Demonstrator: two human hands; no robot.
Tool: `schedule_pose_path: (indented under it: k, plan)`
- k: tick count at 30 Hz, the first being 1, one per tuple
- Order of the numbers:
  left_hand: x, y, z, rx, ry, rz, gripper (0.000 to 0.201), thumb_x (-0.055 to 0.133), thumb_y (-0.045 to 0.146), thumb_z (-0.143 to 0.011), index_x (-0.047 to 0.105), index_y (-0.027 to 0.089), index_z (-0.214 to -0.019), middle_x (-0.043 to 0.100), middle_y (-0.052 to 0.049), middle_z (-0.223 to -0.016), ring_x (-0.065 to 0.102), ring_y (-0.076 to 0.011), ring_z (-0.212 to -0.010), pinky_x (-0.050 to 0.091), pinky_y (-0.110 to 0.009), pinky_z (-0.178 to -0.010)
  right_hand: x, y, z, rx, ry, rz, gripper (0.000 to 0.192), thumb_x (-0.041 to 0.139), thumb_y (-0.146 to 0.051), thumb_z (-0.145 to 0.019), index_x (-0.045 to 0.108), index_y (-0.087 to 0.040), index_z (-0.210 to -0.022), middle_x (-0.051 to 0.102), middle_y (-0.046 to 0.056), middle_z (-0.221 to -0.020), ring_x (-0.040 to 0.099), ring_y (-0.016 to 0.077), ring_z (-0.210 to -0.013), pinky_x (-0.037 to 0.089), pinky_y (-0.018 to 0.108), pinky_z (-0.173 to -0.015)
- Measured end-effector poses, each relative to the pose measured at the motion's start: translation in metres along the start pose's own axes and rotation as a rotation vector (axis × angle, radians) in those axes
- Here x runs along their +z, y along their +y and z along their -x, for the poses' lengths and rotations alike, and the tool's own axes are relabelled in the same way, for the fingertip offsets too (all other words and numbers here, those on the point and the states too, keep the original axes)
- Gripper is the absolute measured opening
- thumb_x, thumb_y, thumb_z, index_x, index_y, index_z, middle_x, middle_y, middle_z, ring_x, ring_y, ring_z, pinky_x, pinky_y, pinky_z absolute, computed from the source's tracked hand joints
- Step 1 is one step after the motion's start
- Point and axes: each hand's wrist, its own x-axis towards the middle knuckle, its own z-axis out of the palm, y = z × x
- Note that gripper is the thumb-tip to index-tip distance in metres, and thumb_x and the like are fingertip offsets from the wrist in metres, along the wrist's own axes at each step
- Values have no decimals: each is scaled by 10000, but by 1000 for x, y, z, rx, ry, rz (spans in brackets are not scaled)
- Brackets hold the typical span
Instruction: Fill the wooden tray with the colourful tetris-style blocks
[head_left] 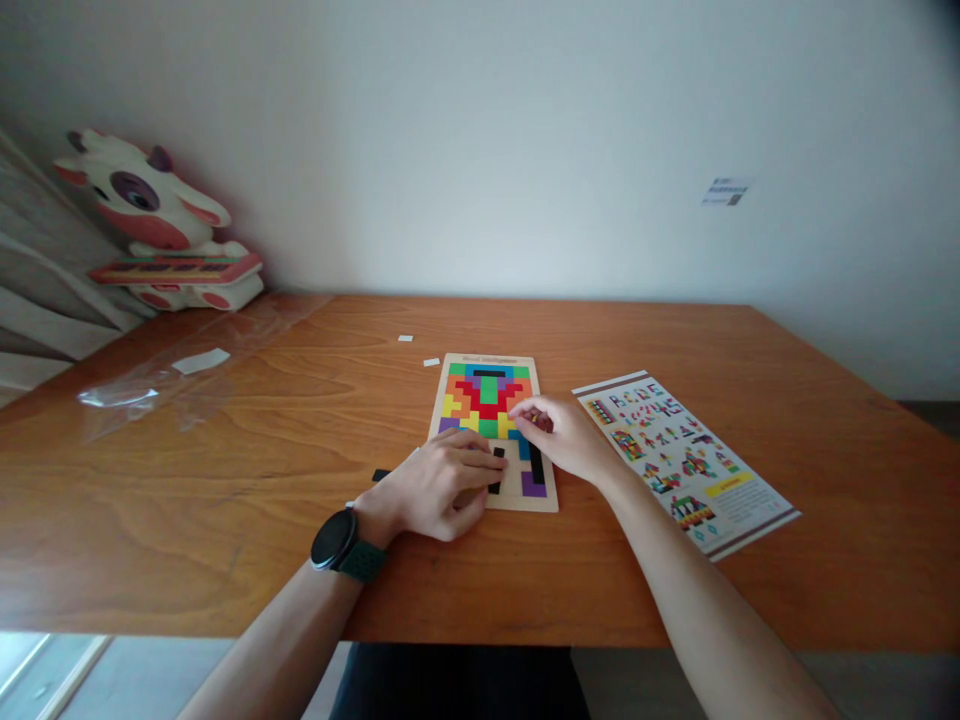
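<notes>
Puzzle board (511, 490): steady near end with loosely bent left hand (444, 483), can't tell if gripping; guide low with curled right hand (564, 432), apparently holding red piece (543, 422).

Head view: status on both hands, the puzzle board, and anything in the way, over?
Left hand across lower left of puzzle board, hiding that corner. Right hand at its right side, grip unclear. Puzzle board partly filled, bare patches low down.
</notes>
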Motion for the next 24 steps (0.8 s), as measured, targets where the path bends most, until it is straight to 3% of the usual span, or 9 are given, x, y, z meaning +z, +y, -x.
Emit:
schedule_pose_path:
  k: [8, 14, 19, 24]
  plan:
    - [-5, -1, 1, -13, 41, 59, 294, 530, 110, -782, 764, 191, -940, 782, -73, -1035, 679, -242, -987, 552, -391, -904, 3, 12, -2, 20, 7, -5, 137, 595, -271, -922, 701, -193, -958, 740, 52, -892, 666, 166, -783, 507, 293, -729]
    - [-5, -3, 0, -17, 106, 53, 291, 505, 111, -831, 740, 179, -990, 771, -76, -1022, 695, -213, -942, 546, -359, -898, 4, 11, -3, 16, 8, 25, 117, 587, -229, -927, 692, -194, -963, 743, 58, -913, 677, 171, -809, 507, 298, -744]
    - [-12, -13, 5, -235, 208, -152, 271, 497, 153, -897, 704, 176, -1071, 743, -93, -1037, 669, -224, -948, 542, -363, -862, 5, 11, -3, 4, 18, 61, 108, 585, -205, -924, 683, -185, -964, 736, 60, -910, 674, 168, -809, 506, 295, -744]
    - [-25, -32, 21, -459, 194, -326, 272, 464, 227, -952, 669, 179, -1123, 710, -96, -1034, 648, -232, -952, 530, -355, -844, 8, 16, -3, -39, 30, 138, 98, 592, -201, -910, 673, -182, -963, 699, 56, -893, 631, 153, -746, 496, 288, -701]
